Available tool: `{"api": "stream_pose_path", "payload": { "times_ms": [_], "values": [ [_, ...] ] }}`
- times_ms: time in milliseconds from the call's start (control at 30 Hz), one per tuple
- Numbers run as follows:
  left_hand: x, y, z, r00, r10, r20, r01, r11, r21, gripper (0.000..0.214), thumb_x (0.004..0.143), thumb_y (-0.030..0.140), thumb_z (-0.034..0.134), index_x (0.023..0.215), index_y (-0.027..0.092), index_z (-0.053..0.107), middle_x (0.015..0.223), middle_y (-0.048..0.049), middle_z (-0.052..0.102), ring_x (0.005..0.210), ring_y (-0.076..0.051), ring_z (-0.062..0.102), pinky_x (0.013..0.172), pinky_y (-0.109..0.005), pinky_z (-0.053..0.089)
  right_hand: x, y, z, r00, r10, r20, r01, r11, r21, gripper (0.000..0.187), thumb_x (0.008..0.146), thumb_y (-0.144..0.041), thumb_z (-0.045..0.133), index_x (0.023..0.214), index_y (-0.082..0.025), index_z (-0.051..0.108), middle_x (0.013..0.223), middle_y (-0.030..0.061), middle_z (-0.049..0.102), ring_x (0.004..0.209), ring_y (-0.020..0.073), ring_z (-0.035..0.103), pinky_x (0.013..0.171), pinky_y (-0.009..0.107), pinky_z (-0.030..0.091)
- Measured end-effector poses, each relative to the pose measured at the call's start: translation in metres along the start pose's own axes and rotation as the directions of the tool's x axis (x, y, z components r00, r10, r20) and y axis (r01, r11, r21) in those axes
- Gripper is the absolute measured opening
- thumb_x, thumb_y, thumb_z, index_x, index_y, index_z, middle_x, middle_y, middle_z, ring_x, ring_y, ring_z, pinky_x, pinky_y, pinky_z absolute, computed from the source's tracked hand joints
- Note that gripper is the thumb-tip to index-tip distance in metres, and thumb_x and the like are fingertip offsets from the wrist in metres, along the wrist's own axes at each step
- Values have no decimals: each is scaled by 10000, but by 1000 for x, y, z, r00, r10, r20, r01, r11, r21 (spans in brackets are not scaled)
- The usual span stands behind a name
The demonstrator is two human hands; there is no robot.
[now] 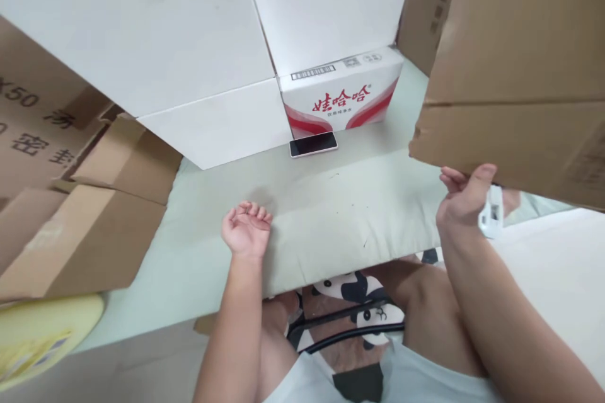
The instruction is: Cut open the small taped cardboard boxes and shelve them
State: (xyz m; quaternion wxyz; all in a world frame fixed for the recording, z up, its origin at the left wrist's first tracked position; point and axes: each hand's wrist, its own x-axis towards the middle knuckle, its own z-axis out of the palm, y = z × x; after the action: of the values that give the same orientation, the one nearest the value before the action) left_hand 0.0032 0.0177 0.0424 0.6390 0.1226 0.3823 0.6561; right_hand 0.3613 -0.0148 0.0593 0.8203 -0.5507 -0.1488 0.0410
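My left hand (247,230) rests palm up above the pale green cloth (312,220). Its fingers curl loosely and nothing lies in the palm. On the right, my right hand (466,198) grips the lower edge of a brown cardboard box (501,75), its thumb in front and other fingers partly hidden behind the edge. Beside that hand is a small white item (491,213) with a grey patch; its kind is not clear. A dark-screened phone (313,145) lies ahead of my left hand, against a white carton (340,101) with red Chinese lettering.
Large white panels (189,25) stand at the back. Opened brown cardboard boxes (108,220) line the left side, above a yellow rounded object (51,340) with a label. Below the cloth's front edge are my knees, black bars and panda-patterned fabric (378,321).
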Motion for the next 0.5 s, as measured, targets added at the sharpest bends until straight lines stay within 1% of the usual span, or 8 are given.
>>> {"api": "stream_pose_path", "payload": {
  "times_ms": [67, 133, 200, 267, 333, 400, 467, 500],
  "values": [
    [0, 0, 0, 1000, -7, 16, 7, 1000, -21, 226, 718, 397, 620, 709, 188, 535, 641, 36, 413, 535, -117, 453, 534, -252, 398, 9, 10, -8, 998, -45, 42, 50, 993, -111, 457, 832, -600, 678, 1040, -237, 494, 842, -15, 652, 598, 126, 721, 550, 204, 628],
    [0, 0, -1, 999, -11, 34, 12, 999, -33, 230, 720, 403, 630, 709, 186, 554, 640, 35, 412, 539, -117, 455, 540, -251, 399, 20, 20, -14, 994, -44, 99, 63, 977, -202, 328, 889, -482, 651, 1011, -224, 490, 845, 0, 641, 602, 140, 730, 578, 218, 637],
    [1, 0, -1, 999, 3, 50, -2, 1000, -22, 238, 722, 418, 631, 709, 185, 579, 633, 31, 413, 536, -119, 453, 535, -252, 402, 33, 28, -9, 988, -38, 147, 79, 955, -285, 195, 937, -367, 607, 955, -220, 479, 827, 4, 622, 590, 139, 721, 579, 222, 624],
    [2, 2, -2, 998, 26, 54, -26, 1000, -3, 247, 713, 427, 636, 703, 184, 599, 622, 29, 416, 529, -118, 449, 527, -250, 405, 50, 35, 9, 980, -19, 200, 96, 918, -384, 118, 958, -263, 565, 919, -225, 461, 796, 0, 605, 556, 123, 697, 546, 211, 585],
    [2, 5, -3, 998, 42, 53, -42, 999, 3, 254, 690, 434, 647, 692, 183, 607, 616, 29, 420, 523, -116, 448, 520, -249, 410, 71, 39, 38, 969, -3, 246, 127, 864, -488, 138, 938, -179, 559, 884, -230, 443, 747, -13, 574, 509, 99, 649, 514, 199, 533],
    [3, 7, -3, 998, 42, 50, -41, 999, -6, 260, 664, 437, 655, 674, 181, 610, 610, 30, 421, 517, -113, 450, 513, -246, 414, 93, 41, 69, 956, -21, 293, 194, 794, -575, 179, 945, -169, 529, 827, -239, 415, 699, -23, 535, 486, 71, 591, 504, 188, 472],
    [2, 9, -3, 998, 38, 44, -37, 999, -21, 264, 652, 439, 652, 655, 179, 611, 603, 30, 420, 511, -111, 452, 504, -244, 413, 113, 40, 96, 926, -46, 374, 288, 727, -623, 167, 930, -111, 475, 847, -239, 407, 721, -19, 541, 507, 57, 572, 547, 193, 461],
    [2, 9, -2, 998, 37, 43, -36, 999, -27, 261, 653, 437, 646, 649, 178, 612, 600, 29, 420, 508, -111, 452, 500, -244, 413, 120, 38, 105, 893, -62, 446, 360, 694, -624, 168, 918, -90, 464, 860, -237, 407, 748, -3, 563, 548, 60, 589, 587, 201, 468]
  ]
}}
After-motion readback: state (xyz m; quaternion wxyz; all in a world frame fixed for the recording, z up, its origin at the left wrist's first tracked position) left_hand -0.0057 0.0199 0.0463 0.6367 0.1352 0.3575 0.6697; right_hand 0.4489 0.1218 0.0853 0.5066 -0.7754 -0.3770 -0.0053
